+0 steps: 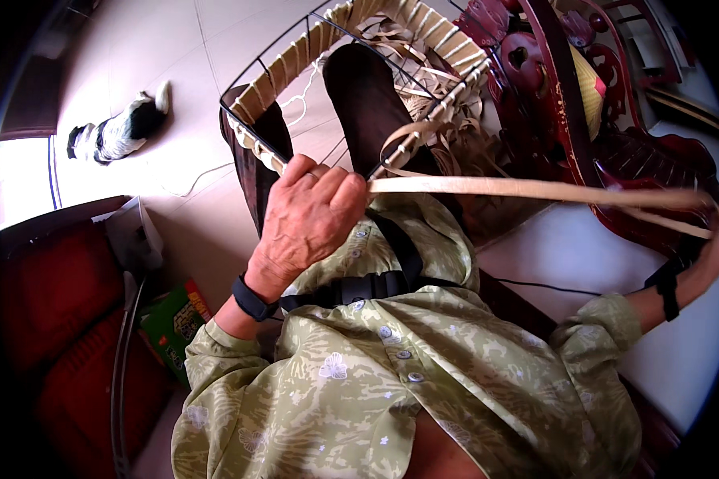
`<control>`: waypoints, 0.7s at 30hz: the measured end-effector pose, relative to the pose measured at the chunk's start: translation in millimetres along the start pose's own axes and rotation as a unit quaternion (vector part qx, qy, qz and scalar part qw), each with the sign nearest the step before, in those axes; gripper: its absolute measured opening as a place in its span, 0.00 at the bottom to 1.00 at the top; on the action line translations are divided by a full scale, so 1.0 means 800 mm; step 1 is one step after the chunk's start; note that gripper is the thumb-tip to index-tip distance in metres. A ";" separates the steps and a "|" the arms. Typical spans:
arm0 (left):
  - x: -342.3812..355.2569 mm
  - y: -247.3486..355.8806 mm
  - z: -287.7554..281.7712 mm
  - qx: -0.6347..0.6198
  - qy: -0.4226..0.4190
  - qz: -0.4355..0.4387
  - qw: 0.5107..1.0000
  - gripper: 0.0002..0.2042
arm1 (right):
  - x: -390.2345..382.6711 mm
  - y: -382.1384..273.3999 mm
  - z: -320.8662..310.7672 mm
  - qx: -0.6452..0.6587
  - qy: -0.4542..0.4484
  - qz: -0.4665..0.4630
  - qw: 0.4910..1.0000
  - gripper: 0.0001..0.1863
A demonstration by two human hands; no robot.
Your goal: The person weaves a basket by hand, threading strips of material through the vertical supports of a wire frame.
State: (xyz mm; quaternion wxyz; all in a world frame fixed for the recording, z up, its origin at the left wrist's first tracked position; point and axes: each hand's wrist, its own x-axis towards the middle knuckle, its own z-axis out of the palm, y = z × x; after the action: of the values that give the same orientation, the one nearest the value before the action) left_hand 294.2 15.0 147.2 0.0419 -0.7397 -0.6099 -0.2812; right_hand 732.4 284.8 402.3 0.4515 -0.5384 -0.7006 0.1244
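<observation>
A black wire frame (261, 61), its sides wrapped with tan strips and bound with white cord, rests over my knees. My left hand (315, 203) is closed at the frame's near corner, gripping its rim and a flat tan strip (519, 188). From there the strip runs taut to the right, and a second length of it doubles back beneath. At the far right edge of the view, my right hand (713, 231) holds the strip's other end; its fingers are partly cut off and blurred. Near the frame's right side, a loop of strip curls up over the rim.
Loose tan strips (487, 152) lie heaped beyond my right knee. A carved dark-red wooden chair (563, 104) stands at the right. On the tiled floor at the far left lies a black-and-white animal (128, 128). Red bags (80, 279) and a green box (172, 323) are at my left.
</observation>
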 end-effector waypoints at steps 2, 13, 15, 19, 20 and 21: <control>0.000 -0.003 -0.001 -0.012 -0.011 0.001 1.000 0.07 | -0.034 0.036 0.029 -0.195 -0.151 0.092 0.965 0.11; -0.001 0.019 0.022 -0.030 -0.016 -0.025 0.999 0.08 | -0.258 -0.055 0.337 0.012 -0.570 0.106 0.815 0.08; 0.002 0.018 0.028 -0.027 0.007 -0.028 0.999 0.07 | -0.285 -0.063 0.345 0.057 -0.553 0.004 0.831 0.12; 0.014 0.015 0.019 -0.048 0.007 -0.045 0.998 0.07 | -0.323 -0.075 0.363 0.052 -0.430 -0.119 0.894 0.13; 0.016 0.013 0.019 -0.056 0.004 -0.046 0.997 0.07 | -0.327 -0.075 0.366 0.033 -0.401 -0.154 0.902 0.12; 0.017 0.013 0.020 -0.049 0.009 -0.048 0.998 0.07 | -0.329 -0.073 0.369 0.014 -0.371 -0.189 0.909 0.11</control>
State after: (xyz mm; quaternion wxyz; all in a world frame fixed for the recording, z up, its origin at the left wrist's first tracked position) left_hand 311.3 30.6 143.0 -0.0025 -0.7084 -0.6299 -0.3185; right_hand 472.0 125.7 144.0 0.1820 -0.3044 -0.9045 0.2370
